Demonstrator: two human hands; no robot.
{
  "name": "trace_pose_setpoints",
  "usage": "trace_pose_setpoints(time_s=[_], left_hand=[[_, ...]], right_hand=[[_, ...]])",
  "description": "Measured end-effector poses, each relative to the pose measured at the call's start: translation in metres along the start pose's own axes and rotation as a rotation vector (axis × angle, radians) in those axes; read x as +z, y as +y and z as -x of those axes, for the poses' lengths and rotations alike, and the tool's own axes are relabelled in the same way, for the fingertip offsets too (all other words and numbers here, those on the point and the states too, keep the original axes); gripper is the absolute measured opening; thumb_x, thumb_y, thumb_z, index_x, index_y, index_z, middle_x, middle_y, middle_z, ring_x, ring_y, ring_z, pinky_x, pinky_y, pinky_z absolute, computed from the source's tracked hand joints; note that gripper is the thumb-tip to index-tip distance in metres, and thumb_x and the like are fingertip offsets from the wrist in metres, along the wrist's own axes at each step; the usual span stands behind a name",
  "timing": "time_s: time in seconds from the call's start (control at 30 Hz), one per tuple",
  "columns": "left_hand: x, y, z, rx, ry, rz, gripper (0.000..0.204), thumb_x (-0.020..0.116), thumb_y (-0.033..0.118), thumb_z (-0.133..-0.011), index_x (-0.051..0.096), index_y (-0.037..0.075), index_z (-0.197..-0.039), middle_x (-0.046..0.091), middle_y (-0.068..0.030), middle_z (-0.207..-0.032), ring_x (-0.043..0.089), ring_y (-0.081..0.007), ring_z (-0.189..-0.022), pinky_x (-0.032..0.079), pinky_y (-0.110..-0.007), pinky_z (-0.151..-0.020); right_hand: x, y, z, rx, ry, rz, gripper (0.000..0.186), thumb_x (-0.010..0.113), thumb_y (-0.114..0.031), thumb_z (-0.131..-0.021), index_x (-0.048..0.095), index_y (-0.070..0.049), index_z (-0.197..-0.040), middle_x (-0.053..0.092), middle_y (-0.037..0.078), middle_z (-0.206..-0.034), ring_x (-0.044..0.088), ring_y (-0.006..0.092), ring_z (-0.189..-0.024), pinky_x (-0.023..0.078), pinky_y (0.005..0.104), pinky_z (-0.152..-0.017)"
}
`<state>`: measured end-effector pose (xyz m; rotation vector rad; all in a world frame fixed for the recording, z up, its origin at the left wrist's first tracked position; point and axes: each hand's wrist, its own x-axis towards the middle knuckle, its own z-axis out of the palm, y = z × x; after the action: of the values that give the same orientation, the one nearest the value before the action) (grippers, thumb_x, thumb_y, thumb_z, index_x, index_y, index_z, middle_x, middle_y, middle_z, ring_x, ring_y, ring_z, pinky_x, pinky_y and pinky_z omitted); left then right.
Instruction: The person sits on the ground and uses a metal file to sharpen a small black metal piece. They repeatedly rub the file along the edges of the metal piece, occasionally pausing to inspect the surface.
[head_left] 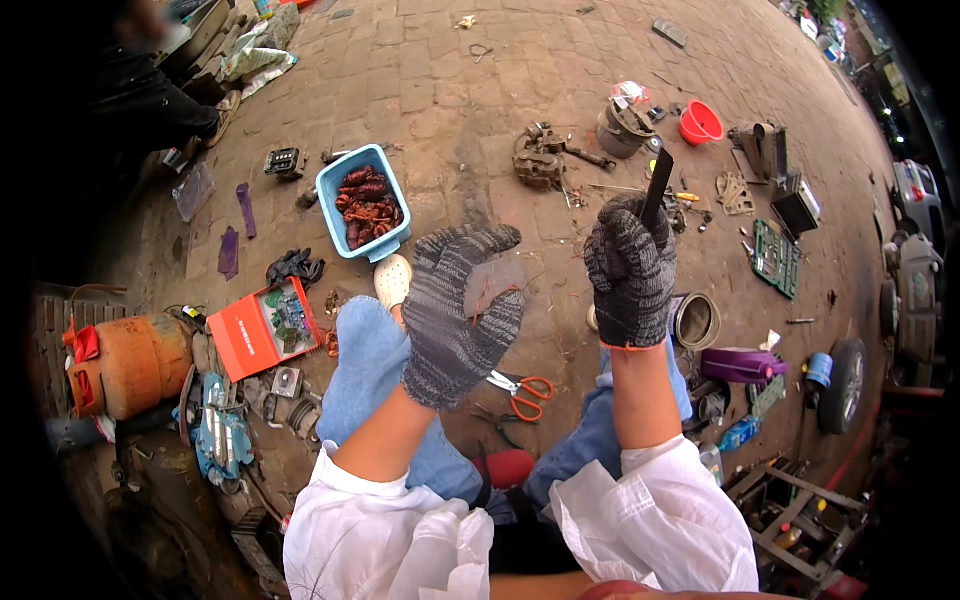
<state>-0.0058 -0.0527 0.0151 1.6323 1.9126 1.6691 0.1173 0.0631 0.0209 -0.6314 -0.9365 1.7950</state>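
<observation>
My left hand (452, 320), in a grey knitted glove, is closed around a small flat, see-through piece (497, 284) with thin reddish wires on it. Its exact kind is unclear. A matching glove covers my right hand (630, 275), which grips a dark, flat blade (656, 188) that points up and away. The two hands are apart, raised over the ground in front of my knees. Below them lie scissors (531, 397) with orange handles and dark pliers (500, 425). Beyond my left hand a light blue basin (325, 190) holds reddish-brown coiled scraps.
On the left are a red box (243, 335) with circuit boards, an orange gas cylinder (140, 362) and another person (140, 120). To the right stand a metal bucket (625, 135), a red bowl (702, 122), a green tool case (776, 260) and a wheel (848, 385).
</observation>
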Motion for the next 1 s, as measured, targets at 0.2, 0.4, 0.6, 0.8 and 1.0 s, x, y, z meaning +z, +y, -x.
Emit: trace_pose_setpoints(time_s=[0.2, 0.4, 0.6, 0.8, 1.0], left_hand=[[0.000, -0.005, 0.001, -0.105, -0.001, 0.127, 0.035, 0.055, 0.007, -0.077, 0.050, -0.001, -0.111, 0.056, -0.0124, -0.107, 0.052, -0.0216, -0.101, 0.038, -0.033, -0.089], [0.012, -0.008, 0.009, -0.528, -0.193, 0.492, 0.021, 0.056, 0.008, -0.081, 0.057, -0.001, -0.100, 0.060, -0.0074, -0.090, 0.057, -0.0136, -0.079, 0.045, -0.025, -0.071], [0.004, -0.020, 0.005, -0.462, -0.256, 0.546, 0.016, 0.051, 0.010, -0.083, 0.061, 0.002, -0.092, 0.057, -0.0024, -0.078, 0.052, -0.0070, -0.064, 0.042, -0.020, -0.056], [0.008, -0.030, 0.012, -0.544, -0.229, 0.688, 0.015, 0.051, 0.010, -0.081, 0.061, 0.002, -0.090, 0.058, -0.0032, -0.077, 0.054, -0.0100, -0.066, 0.042, -0.021, -0.055], [0.019, -0.032, 0.013, -0.679, -0.396, 0.835, 0.019, 0.053, 0.013, -0.081, 0.060, 0.001, -0.094, 0.060, -0.0054, -0.081, 0.056, -0.0109, -0.069, 0.044, -0.022, -0.060]], right_hand=[[0.000, 0.014, 0.005, -0.030, -0.006, 0.337, 0.014, 0.062, -0.011, -0.077, 0.058, -0.002, -0.088, 0.052, -0.001, -0.061, 0.041, 0.0047, -0.045, 0.029, 0.0189, -0.038], [0.023, 0.018, 0.017, 0.151, -0.040, 0.397, 0.017, 0.064, -0.014, -0.076, 0.060, -0.003, -0.088, 0.056, 0.000, -0.066, 0.044, 0.0041, -0.048, 0.031, 0.0181, -0.041], [0.010, 0.019, 0.005, 0.160, -0.030, 0.339, 0.021, 0.055, -0.023, -0.084, 0.061, -0.004, -0.089, 0.042, -0.006, -0.054, 0.038, 0.0029, -0.044, 0.026, 0.0179, -0.040], [0.008, 0.028, 0.005, 0.286, -0.099, 0.479, 0.017, 0.059, -0.019, -0.081, 0.061, -0.004, -0.088, 0.050, -0.004, -0.059, 0.043, 0.0036, -0.048, 0.030, 0.0181, -0.043], [0.001, 0.013, 0.002, 0.061, -0.108, 0.669, 0.016, 0.065, -0.016, -0.075, 0.060, -0.005, -0.084, 0.052, -0.003, -0.060, 0.044, 0.0038, -0.049, 0.031, 0.0188, -0.044]])
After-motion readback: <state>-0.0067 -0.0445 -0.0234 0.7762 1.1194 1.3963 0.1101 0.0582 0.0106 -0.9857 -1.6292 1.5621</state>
